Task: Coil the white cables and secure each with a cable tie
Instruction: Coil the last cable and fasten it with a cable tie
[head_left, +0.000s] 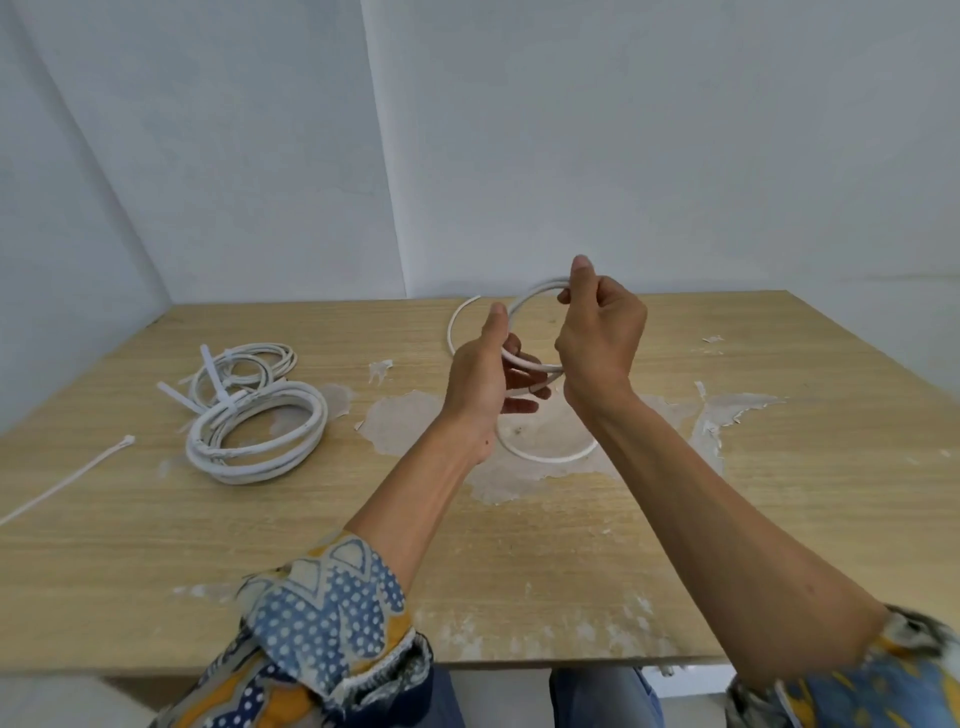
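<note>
Items on and over the desk, as seen from the room:

1. White cable (527, 298), in work. Held clear of the desk (571, 571) near its middle, toward the far edge, wound into a few round loops standing roughly upright between the two hands. Its free length hangs down to the desk: one arc lies on the peeled patch below the hands, and another curves away behind the left hand toward the far edge.

2. Left hand (480, 379). Thumb raised, fingers (524, 387) curled under and round the lower left part of the loops, gripping them.

3. Right hand (602, 338). Its fingers (582, 270) pinch the top right of the loops, with the rest of the hand curled loosely beneath.

4. Large coil (317, 415). Thick white cable of several turns, lying flat on the left part of the desk and bound with a cable tie whose tail (179, 395) sticks out to the left.

5. Small coil (275, 353). Thinner white cable, lying just behind the large coil and touching it, also bound; its tie tail (210, 366) points up and away.

6. Loose cable tie (67, 483). White, unfastened, lying straight near the desk's left edge, apart from the coils.

7. Desk surface. Pale wood grain, veneer torn off in pale patches around the middle and right.

8. Sleeves (322, 613). Patterned blue, white and ochre cloth, pushed up both forearms.
</note>
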